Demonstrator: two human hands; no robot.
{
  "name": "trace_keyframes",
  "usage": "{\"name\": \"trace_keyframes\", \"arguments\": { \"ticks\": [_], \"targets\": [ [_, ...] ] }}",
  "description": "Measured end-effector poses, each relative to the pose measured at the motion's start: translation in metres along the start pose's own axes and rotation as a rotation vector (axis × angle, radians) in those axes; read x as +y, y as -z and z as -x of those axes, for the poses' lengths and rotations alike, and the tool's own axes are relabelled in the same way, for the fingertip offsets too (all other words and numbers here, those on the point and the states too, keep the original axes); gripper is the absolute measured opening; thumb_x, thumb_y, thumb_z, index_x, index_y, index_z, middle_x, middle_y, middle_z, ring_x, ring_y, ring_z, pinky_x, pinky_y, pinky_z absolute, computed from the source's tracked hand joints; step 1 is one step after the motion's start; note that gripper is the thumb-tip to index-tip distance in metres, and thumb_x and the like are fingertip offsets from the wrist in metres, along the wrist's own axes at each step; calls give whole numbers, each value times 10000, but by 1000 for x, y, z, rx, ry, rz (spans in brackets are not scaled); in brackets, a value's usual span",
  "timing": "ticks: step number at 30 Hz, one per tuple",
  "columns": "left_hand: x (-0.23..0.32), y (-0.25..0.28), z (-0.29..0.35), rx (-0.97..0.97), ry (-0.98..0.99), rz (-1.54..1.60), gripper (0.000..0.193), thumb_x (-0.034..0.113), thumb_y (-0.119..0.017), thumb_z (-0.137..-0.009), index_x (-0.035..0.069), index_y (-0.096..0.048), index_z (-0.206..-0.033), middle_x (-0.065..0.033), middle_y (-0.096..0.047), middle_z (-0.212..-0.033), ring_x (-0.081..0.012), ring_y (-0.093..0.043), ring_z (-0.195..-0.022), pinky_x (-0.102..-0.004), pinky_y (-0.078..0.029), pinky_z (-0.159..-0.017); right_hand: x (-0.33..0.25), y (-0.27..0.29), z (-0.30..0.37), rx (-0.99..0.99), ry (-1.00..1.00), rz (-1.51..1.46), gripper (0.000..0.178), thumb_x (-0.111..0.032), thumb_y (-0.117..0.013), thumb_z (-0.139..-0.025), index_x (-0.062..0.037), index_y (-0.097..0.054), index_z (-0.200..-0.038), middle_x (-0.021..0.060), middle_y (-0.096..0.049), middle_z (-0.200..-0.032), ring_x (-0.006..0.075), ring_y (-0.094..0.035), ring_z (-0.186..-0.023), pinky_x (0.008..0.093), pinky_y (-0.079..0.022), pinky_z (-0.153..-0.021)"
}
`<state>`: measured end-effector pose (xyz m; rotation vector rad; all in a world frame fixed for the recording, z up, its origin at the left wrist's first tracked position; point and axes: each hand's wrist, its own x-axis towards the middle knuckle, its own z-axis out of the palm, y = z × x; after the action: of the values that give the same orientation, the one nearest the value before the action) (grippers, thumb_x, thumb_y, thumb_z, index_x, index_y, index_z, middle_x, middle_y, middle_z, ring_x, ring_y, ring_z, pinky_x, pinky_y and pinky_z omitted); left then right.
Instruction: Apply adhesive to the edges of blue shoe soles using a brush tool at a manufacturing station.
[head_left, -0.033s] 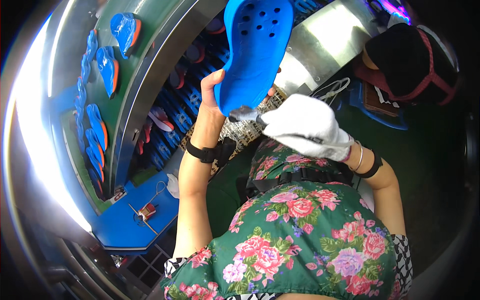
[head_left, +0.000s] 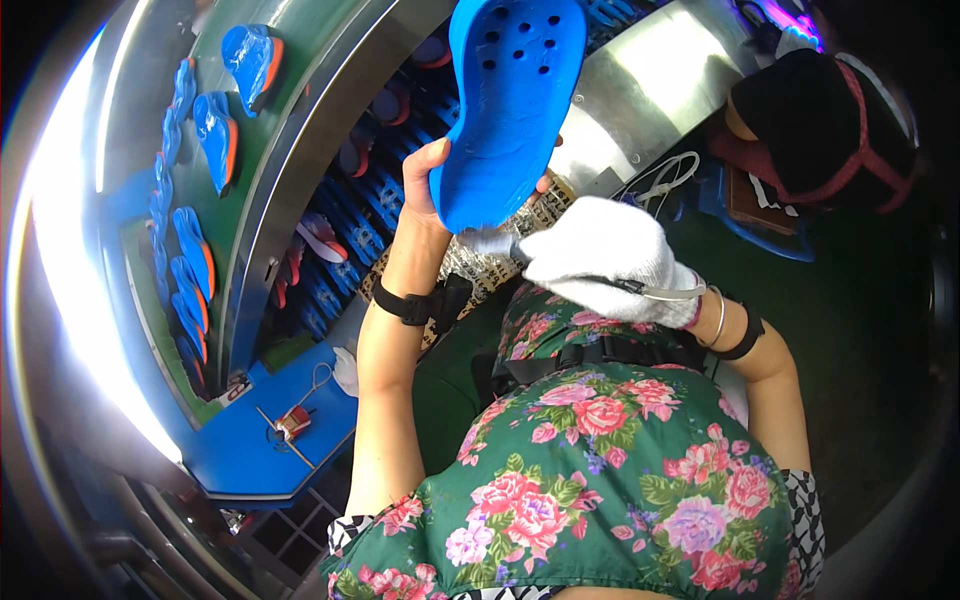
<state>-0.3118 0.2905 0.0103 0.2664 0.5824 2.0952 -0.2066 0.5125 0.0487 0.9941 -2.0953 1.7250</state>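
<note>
My bare left hand (head_left: 425, 180) grips a bright blue shoe sole (head_left: 505, 120) from below, with the thumb on its left edge and fingertips showing at the right edge. Several round holes pierce its wide far part, while the narrower near end points toward me. In a white knitted glove, my right hand (head_left: 605, 255) is closed around a brush (head_left: 490, 241). Its blurred bristles are at the sole's near end, and most of the handle is hidden in the glove.
Wrapped blue-and-orange shoe pieces (head_left: 215, 140) lie on a green conveyor belt (head_left: 290, 70) at the left. Racks of blue soles (head_left: 365, 225) fill the space beyond its metal edge. A blue table (head_left: 240, 440) holds a small red-and-metal item (head_left: 293, 423). Another person's dark cap (head_left: 815, 125) shows upper right.
My gloved right hand has shifted very slightly, and the brush bristles look more smeared, still by the sole's near end. My left hand and the sole keep their place.
</note>
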Motion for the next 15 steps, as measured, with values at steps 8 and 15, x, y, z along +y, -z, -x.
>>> {"name": "trace_keyframes", "arguments": {
  "ticks": [8, 15],
  "targets": [
    [-8, 6, 0, 58, -45, 85, 1030, 574, -701, -805, -22, -284, -1534, -276, -417, -1459, -428, -592, -1074, -486, -558, -852, 5, -3, 4, 37, -430, -353, 138, 38, -796, -750, -11, -754, -872, 127, -753, -939, 214, -732, -894, 336, -569, -838],
    [-47, -6, 0, 303, -120, 361, 866, 660, -447, -966, 46, -291, -1556, -288, -481, -1436, -520, -595, -1162, -574, -574, -900, 28, 46, -23, 136, -341, -41, 210, 7, -761, -814, -27, -764, -1021, 134, -753, -1013, 203, -719, -898, 331, -571, -807]
  ]
}}
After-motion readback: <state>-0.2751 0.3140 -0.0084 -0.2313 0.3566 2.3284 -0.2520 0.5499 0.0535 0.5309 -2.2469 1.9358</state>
